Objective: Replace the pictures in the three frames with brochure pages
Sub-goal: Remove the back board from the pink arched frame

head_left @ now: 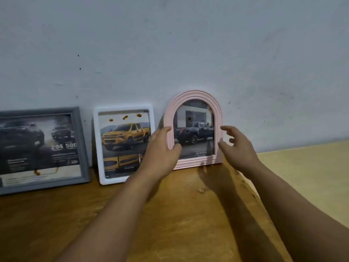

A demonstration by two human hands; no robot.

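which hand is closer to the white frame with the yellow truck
Left. The left hand overlaps the white frame's right edge and holds the pink arched frame beside it. The right hand is beyond the pink frame's far side.

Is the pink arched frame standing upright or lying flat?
Upright: the pink arched frame stands on its bottom edge on the wooden table, picture facing the camera.

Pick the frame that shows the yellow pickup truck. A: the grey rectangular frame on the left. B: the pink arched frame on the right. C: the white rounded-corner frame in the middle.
C: the yellow pickup truck sits in the white rounded-corner frame; the grey rectangular frame and the pink arched frame both show dark trucks.
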